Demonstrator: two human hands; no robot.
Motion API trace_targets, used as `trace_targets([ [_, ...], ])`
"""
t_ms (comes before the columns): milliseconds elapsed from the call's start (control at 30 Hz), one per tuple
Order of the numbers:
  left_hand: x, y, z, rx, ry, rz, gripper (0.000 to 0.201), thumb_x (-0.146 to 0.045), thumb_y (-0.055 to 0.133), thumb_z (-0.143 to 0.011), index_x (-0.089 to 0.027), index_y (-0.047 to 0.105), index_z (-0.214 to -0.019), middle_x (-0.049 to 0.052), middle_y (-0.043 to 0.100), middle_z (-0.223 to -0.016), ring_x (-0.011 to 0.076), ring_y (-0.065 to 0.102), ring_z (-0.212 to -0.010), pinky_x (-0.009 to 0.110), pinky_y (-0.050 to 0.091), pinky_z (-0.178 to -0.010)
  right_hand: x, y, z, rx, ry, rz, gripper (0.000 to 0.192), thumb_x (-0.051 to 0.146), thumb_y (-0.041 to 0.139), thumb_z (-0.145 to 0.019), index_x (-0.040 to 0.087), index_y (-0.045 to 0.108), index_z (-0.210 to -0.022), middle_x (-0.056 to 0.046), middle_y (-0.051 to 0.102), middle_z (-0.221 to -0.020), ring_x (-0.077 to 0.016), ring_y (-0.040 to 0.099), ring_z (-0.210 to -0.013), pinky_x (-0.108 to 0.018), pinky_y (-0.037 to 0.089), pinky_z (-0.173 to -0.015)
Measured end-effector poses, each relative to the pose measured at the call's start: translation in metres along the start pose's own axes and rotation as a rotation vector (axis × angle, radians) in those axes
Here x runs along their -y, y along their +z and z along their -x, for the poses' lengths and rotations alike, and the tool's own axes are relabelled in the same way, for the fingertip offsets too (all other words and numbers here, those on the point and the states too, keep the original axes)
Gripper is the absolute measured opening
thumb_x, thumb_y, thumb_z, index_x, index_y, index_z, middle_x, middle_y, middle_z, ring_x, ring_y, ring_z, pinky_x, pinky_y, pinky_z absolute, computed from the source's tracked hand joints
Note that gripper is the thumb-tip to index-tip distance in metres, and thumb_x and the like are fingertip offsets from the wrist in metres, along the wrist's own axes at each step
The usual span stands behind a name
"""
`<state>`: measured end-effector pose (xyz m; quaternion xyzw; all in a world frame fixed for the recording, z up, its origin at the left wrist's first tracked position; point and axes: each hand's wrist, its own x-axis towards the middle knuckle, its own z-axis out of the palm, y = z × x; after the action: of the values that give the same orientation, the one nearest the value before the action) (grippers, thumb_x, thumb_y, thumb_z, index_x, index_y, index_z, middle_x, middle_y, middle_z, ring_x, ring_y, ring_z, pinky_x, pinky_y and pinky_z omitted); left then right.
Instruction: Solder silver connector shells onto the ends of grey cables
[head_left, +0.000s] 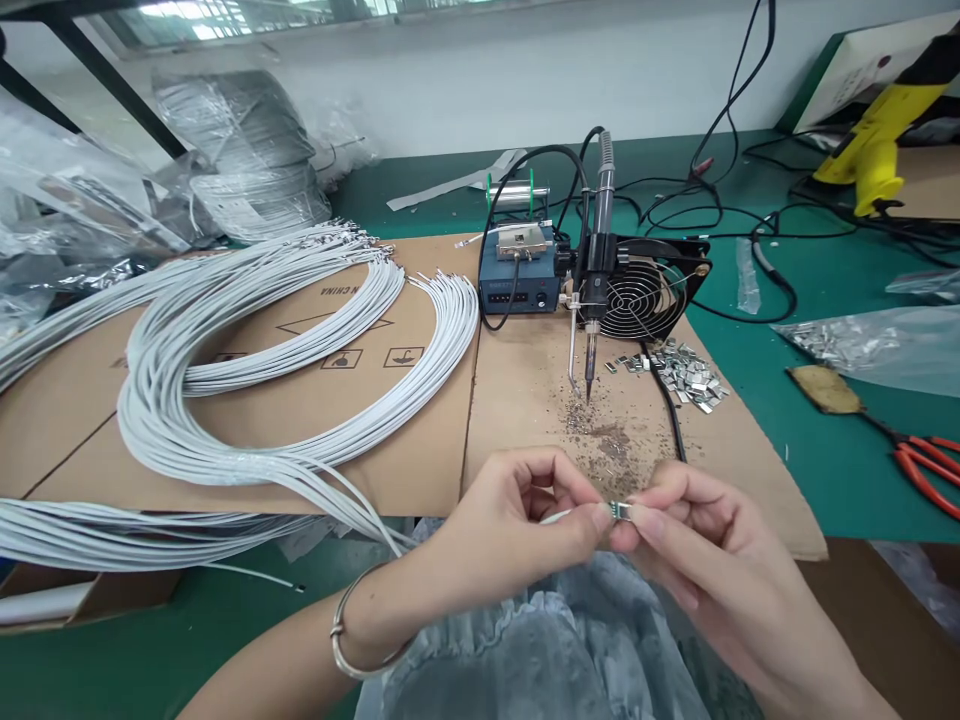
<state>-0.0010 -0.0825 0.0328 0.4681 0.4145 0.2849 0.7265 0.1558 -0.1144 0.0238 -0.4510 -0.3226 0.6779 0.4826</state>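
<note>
- Left hand: fingers curled in, thumb and forefinger pinched shut on the end of a thin white wire; a silver bangle sits on the wrist.
- Right hand: fingers curled in, thumb and forefinger tips closed on a small metal terminal; these fingertips meet those of the left hand.
- Small metal terminal: silver, tiny, held at the tip of the white wire between the two hands, low in the middle of the view, just above the front edge of the cardboard sheet. Whether the wire is seated in it cannot be told.
- Thin white wire: only a short stretch shows at the left fingertips; the rest is hidden by the hand.
- Grey fabric: crumpled, beneath both hands.
- Scorched specks: dark debris on the cardboard, just beyond the hands.
- Soldering iron: upright in its stand, tip down over the debris.
- Soldering station: blue box, left of the iron; solder spool behind it.
- Small fan: black, grilled, just right of the iron.
- Loose terminals: silver heap on the cardboard in front of the fan.
- White wire bundle: large coil across the cardboard at left.
- Red-handled pliers: on the green mat, far right.
</note>
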Motion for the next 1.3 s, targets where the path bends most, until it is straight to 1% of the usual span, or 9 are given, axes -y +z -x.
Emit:
trace_targets([
  [200,0.001,0.003,0.002,-0.034,0.071,-0.158,0.013,-0.022,0.061,-0.074,-0.015,0.052,-0.069,-0.006,0.043,-0.053,0.0054,0.033,-0.047,0.018,0.026,-0.044,-0.002,-0.002,-0.001,-0.07,-0.044,0.063,0.023,0.032,0.078,-0.064,0.018,0.059,-0.061,-0.002,0.067,-0.054,-0.0092,0.055,-0.049,-0.015,0.038,-0.046],
  [333,0.0,0.003,0.007,-0.112,0.22,-0.402,0.005,-0.018,0.06,-0.073,-0.014,0.058,-0.075,-0.004,0.046,-0.062,0.0059,0.035,-0.05,0.019,0.028,-0.044,-0.002,-0.005,-0.006,-0.049,-0.008,0.053,0.025,0.034,0.076,-0.066,0.017,0.058,-0.063,0.0,0.065,-0.052,-0.0032,0.036,-0.037,-0.015,0.023,-0.038],
  [433,0.002,0.001,0.01,-0.119,0.264,-0.483,0.007,-0.02,0.06,-0.075,-0.014,0.06,-0.079,-0.003,0.048,-0.064,0.006,0.036,-0.051,0.019,0.028,-0.045,-0.002,-0.007,-0.008,-0.03,0.005,0.032,0.026,0.034,0.076,-0.066,0.017,0.057,-0.063,-0.001,0.066,-0.053,-0.0029,0.032,-0.037,-0.016,0.021,-0.038],
  [600,0.007,-0.004,0.009,-0.095,0.158,-0.393,0.017,-0.031,0.058,-0.08,-0.015,0.062,-0.081,-0.003,0.049,-0.062,0.007,0.038,-0.053,0.02,0.03,-0.047,-0.002,-0.007,-0.007,-0.014,0.006,0.002,0.027,0.036,0.076,-0.067,0.017,0.056,-0.063,-0.002,0.067,-0.053,-0.0026,0.03,-0.036,-0.017,0.021,-0.039],
  [700,0.01,-0.005,0.008,-0.097,0.12,-0.314,0.021,-0.035,0.062,-0.077,-0.014,0.063,-0.074,-0.002,0.05,-0.062,0.0065,0.038,-0.053,0.019,0.029,-0.046,-0.004,-0.007,-0.007,-0.044,-0.047,0.023,0.026,0.035,0.076,-0.067,0.018,0.057,-0.062,-0.001,0.066,-0.051,-0.0041,0.036,-0.038,-0.016,0.024,-0.039],
  [800,0.011,-0.006,0.008,-0.086,0.097,-0.271,0.023,-0.034,0.064,-0.075,-0.012,0.065,-0.07,-0.002,0.049,-0.059,0.0063,0.038,-0.051,0.019,0.028,-0.045,-0.005,-0.006,-0.008,-0.055,-0.1,0.055,0.023,0.032,0.076,-0.067,0.019,0.058,-0.062,0.001,0.063,-0.048,-0.0054,0.042,-0.041,-0.015,0.028,-0.04],
  [1000,0.014,-0.004,0.011,-0.015,0.084,-0.218,0.021,-0.029,0.064,-0.075,-0.009,0.07,-0.07,0.0,0.051,-0.057,0.0076,0.042,-0.052,0.021,0.031,-0.048,-0.003,-0.009,-0.01,-0.011,-0.088,0.132,0.023,0.033,0.073,-0.069,0.018,0.058,-0.063,0.001,0.064,-0.048,-0.0073,0.049,-0.043,-0.015,0.033,-0.042],
  [1200,0.015,-0.003,0.014,0.013,0.082,-0.23,0.019,-0.028,0.064,-0.076,-0.011,0.071,-0.072,0.001,0.055,-0.06,0.0083,0.048,-0.053,0.021,0.035,-0.05,-0.002,-0.011,-0.008,0.032,-0.088,0.157,0.019,0.031,0.072,-0.071,0.017,0.06,-0.064,0.001,0.064,-0.048,-0.0058,0.048,-0.041,-0.014,0.033,-0.04],
  [1300,0.02,-0.003,0.014,0.038,0.051,-0.141,0.02,-0.03,0.066,-0.074,-0.011,0.071,-0.071,0.002,0.056,-0.062,0.0082,0.049,-0.053,0.019,0.038,-0.049,-0.001,-0.01,-0.008,0.062,-0.069,0.149,0.018,0.03,0.071,-0.071,0.017,0.061,-0.064,0.001,0.064,-0.047,-0.0054,0.048,-0.04,-0.014,0.034,-0.04],
])
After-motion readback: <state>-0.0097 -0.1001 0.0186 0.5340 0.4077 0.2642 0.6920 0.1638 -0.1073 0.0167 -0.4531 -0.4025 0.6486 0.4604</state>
